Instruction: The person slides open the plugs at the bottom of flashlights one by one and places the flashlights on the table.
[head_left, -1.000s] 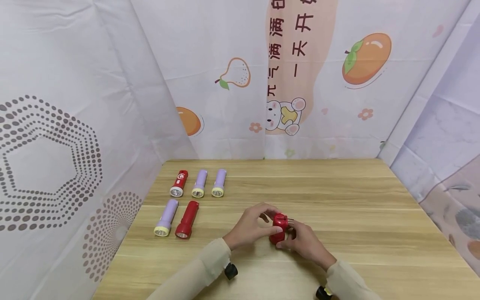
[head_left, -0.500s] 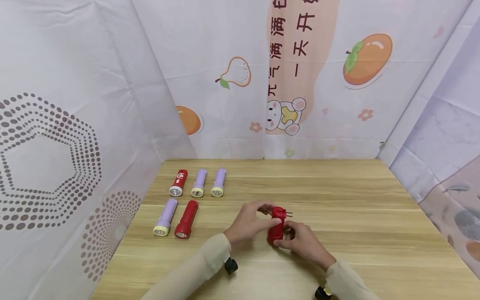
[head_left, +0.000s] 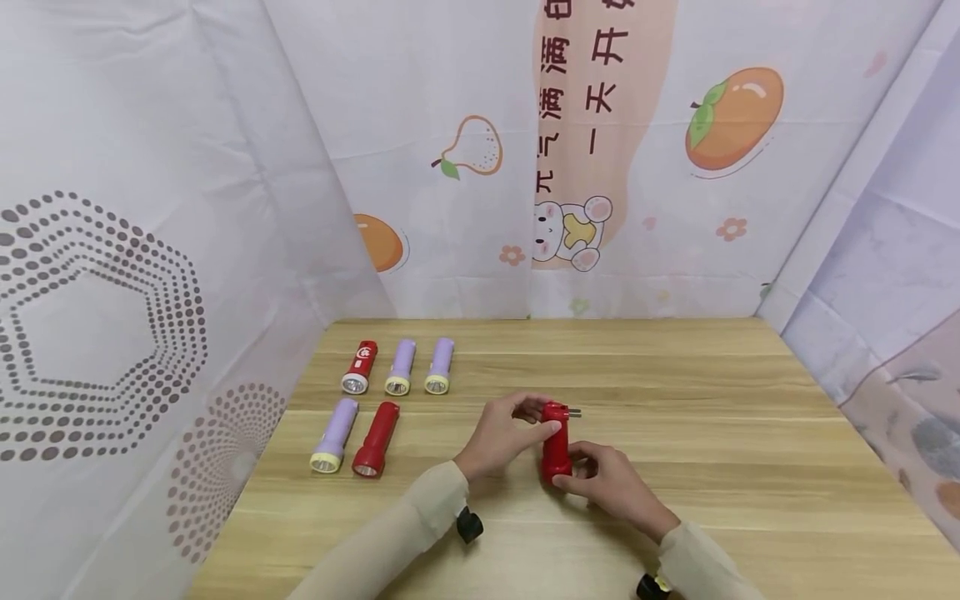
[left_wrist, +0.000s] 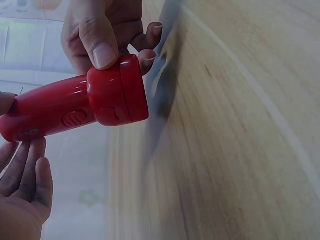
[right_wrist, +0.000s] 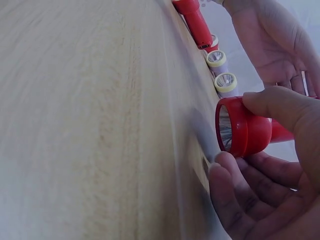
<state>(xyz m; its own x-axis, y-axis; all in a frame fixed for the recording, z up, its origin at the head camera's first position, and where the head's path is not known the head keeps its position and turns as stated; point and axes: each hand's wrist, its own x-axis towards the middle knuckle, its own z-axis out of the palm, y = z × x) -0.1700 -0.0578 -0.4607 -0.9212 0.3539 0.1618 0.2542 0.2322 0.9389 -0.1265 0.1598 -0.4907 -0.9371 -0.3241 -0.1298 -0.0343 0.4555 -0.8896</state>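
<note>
Both hands hold a red flashlight (head_left: 556,450) upright near the middle of the table, lens end down. Two metal prongs (head_left: 574,412) stick out to the right from its tail. My left hand (head_left: 501,437) pinches the tail end between thumb and fingers. Lower down, my right hand (head_left: 618,485) grips the wide head, its thumb (left_wrist: 104,52) pressed on the collar. In the right wrist view the lens (right_wrist: 225,129) shows, close over the wood. A ridged switch (left_wrist: 76,118) sits on the body.
On the left of the wooden table (head_left: 675,375), several flashlights lie in two rows. At the back are a red one (head_left: 362,358) with a white rim and two purple ones (head_left: 402,362); in front, a purple (head_left: 335,435) and a red flashlight (head_left: 377,438). Printed curtains surround the table.
The flashlight has swung from foreshortened to more upright, its tail and prongs shifting toward the table's back. My left hand moved up with the tail; my right hand stays at the head.
</note>
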